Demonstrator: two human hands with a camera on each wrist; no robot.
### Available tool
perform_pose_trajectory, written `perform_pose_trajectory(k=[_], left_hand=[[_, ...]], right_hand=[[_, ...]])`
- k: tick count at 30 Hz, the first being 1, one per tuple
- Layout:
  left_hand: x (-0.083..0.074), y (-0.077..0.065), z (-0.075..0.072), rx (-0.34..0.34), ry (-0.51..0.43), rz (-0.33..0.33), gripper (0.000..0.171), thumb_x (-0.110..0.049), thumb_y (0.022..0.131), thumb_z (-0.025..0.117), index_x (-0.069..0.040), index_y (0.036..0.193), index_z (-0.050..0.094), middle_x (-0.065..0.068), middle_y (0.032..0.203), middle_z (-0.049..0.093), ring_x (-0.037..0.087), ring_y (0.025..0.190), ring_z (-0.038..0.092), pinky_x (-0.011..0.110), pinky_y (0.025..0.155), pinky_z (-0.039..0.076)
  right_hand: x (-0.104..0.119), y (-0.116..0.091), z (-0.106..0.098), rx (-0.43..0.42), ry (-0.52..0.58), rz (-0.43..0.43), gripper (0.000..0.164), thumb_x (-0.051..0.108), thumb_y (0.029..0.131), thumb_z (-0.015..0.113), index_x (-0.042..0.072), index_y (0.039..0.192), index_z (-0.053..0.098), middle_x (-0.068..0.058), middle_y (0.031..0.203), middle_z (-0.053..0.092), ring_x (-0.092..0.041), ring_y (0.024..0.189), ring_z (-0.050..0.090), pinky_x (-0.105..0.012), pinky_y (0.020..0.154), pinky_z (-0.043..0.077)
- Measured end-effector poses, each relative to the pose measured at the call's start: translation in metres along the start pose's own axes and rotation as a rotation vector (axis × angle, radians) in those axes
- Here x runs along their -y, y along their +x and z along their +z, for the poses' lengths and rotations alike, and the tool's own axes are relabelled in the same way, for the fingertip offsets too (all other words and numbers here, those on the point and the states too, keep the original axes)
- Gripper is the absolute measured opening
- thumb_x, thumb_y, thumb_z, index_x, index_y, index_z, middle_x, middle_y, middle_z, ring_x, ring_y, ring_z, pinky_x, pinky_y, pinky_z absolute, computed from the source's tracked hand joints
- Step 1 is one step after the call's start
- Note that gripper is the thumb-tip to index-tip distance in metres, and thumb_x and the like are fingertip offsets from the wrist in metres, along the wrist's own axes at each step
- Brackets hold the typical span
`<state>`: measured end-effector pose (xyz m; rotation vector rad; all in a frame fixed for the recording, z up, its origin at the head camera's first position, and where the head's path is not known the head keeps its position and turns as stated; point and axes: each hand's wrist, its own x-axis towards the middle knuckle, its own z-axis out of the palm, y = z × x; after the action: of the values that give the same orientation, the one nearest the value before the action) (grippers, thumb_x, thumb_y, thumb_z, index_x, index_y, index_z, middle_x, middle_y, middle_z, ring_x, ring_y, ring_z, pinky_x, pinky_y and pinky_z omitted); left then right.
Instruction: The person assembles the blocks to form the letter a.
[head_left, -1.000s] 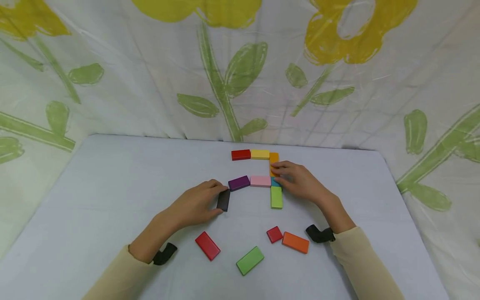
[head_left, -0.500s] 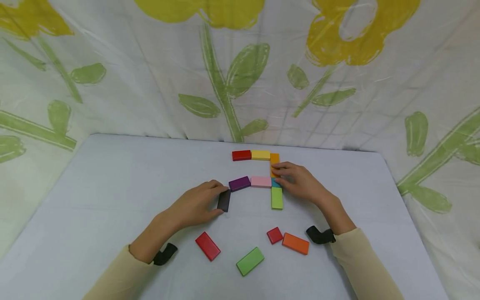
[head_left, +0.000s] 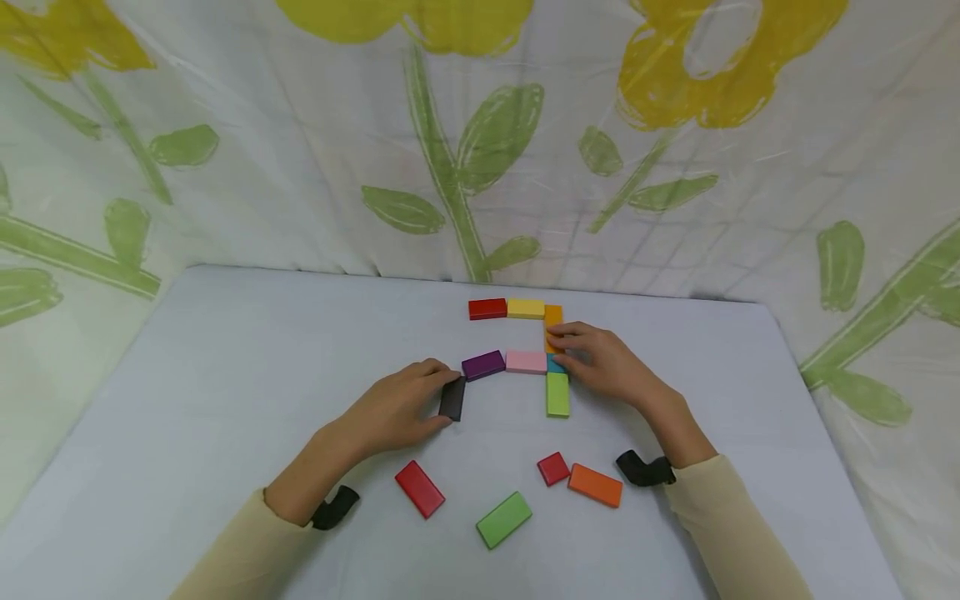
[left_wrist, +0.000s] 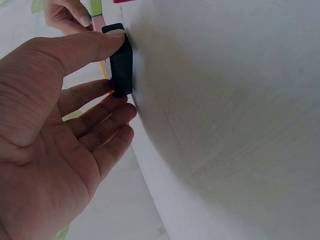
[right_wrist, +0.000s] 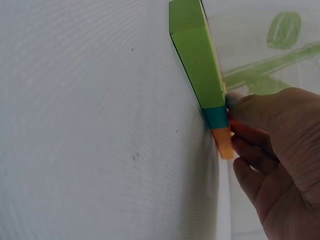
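Observation:
My left hand (head_left: pixel 401 406) pinches a black block (head_left: pixel 452 399) lengthwise, thumb at the near end and fingers at the far end. The left wrist view shows this black block (left_wrist: pixel 121 65) between thumb and fingertips. Just right of it lie a purple block (head_left: pixel 483 365) and a pink block (head_left: pixel 526 361). My right hand (head_left: pixel 600 362) rests its fingertips on an amber block (head_left: pixel 553 318) and its thumb by a small teal block (head_left: pixel 555 363), partly covering both. A lime green block (head_left: pixel 557 394) adjoins the teal one, as the right wrist view also shows.
A dark red block (head_left: pixel 487 308) and a yellow block (head_left: pixel 526 308) form the back row, reaching the amber block. Nearer lie a red block (head_left: pixel 420 489), a green block (head_left: pixel 504 520), a small red block (head_left: pixel 553 469) and an orange block (head_left: pixel 595 485). A flowered curtain (head_left: pixel 300 167) hangs behind the table.
Both hands keep their places on the blocks. The whole head view has shifted slightly, so everything appears a little farther right.

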<state>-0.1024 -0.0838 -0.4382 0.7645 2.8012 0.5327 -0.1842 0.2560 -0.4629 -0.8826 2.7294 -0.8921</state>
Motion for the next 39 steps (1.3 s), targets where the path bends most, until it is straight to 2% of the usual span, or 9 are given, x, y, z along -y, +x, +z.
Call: perform_pose_trajectory(k=[24,39], left_hand=[[0.0000,-0.0005,0.0013,-0.021,0.001,-0.007,0.058,-0.024,0.093,0.082,-0.007,0.145,0.063,0.009,0.140,0.066,0.025,0.127,0.065,0.043,0.105,0.060],[-0.0009,0.0005,0.0073,-0.013,-0.014,-0.029,0.059,-0.026,0.094,0.081,-0.006,0.146,0.062,0.010,0.142,0.064,0.027,0.128,0.065,0.045,0.106,0.059]], right_hand=[[0.0055,0.0004,-0.0037,-0.003,0.018,-0.003,0.038,0.010,0.101,0.070,-0.001,0.137,0.068,-0.016,0.148,0.065,-0.039,0.142,0.058,-0.057,0.118,0.048],[0.0032,-0.0009,-0.0022,0.004,0.019,0.008,0.038,0.010,0.102,0.070,-0.001,0.138,0.067,-0.016,0.149,0.064,-0.039,0.143,0.057,-0.057,0.118,0.047]])
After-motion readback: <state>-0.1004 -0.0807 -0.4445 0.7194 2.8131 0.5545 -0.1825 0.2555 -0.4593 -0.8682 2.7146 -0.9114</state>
